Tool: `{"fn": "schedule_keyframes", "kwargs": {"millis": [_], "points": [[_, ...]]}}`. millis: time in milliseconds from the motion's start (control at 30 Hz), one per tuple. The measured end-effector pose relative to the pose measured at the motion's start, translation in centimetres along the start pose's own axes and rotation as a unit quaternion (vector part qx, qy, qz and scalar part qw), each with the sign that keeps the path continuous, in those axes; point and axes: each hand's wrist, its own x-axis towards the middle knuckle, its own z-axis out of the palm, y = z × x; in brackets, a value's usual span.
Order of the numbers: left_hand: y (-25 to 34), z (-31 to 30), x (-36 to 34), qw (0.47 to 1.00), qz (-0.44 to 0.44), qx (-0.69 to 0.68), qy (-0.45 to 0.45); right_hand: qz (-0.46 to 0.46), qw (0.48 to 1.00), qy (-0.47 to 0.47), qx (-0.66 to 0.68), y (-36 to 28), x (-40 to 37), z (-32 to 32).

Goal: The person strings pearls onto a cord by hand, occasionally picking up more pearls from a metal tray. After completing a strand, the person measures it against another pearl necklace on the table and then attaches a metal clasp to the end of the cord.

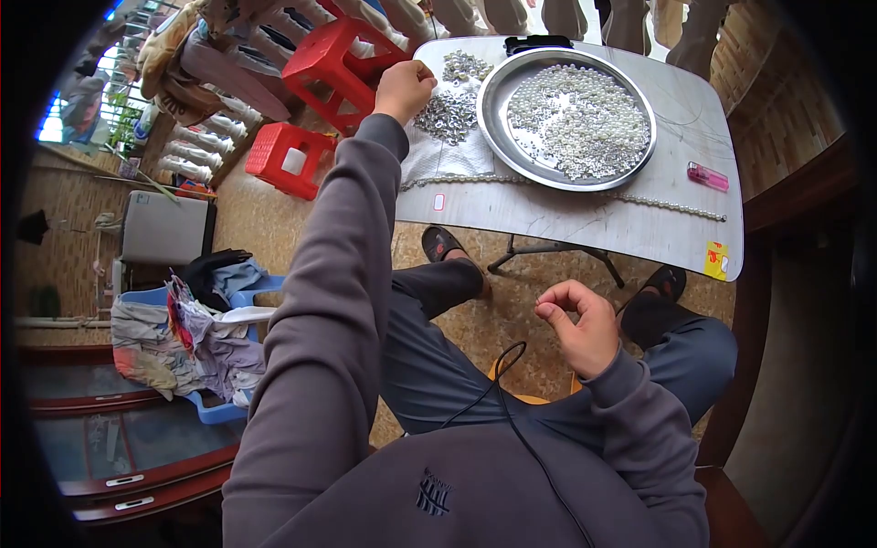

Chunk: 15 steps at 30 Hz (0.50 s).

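- Table (566, 219), one, pale marbled top, upper centre to right of the frame.
- Blue chair (219, 411), one, lower left, heaped with crumpled cloth.
- Red stools, two: one (338, 59) at top centre-left, one (288, 157) below it.
- Metal tray (493, 119), one, round, on the table; holds loose white pearls (585, 119), too many to count.
- White cloth (438, 160), one, left of the tray; bears two heaps of small silver pieces (448, 114).
- Pearl strand (658, 203), one, along the table's near edge.
- Left hand (404, 89), fingers bunched down onto the nearer silver heap; whether it holds any I cannot tell.
- Right hand (580, 329), over the lap at lower centre-right, thumb and forefinger pinched together; anything between them is too small to see.
- Black phone (537, 42), one, at the far edge of the table.
- Pink lighter (708, 175), one, right of the tray.
- Yellow packet (715, 258), one, red print unreadable.
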Motion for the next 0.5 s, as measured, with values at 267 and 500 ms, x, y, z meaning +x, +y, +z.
{"fn": "schedule_keyframes", "kwargs": {"millis": [267,500], "points": [[1.2,1.8,2.3,0.997,-0.042,0.070,-0.014,0.006,1.000,0.012,0.015,-0.2,0.3,-0.4],[-0.2,0.4,2.9,0.999,-0.036,0.011,0.008,0.001,1.000,0.006,0.021,0.0,0.1,-0.4]]}}
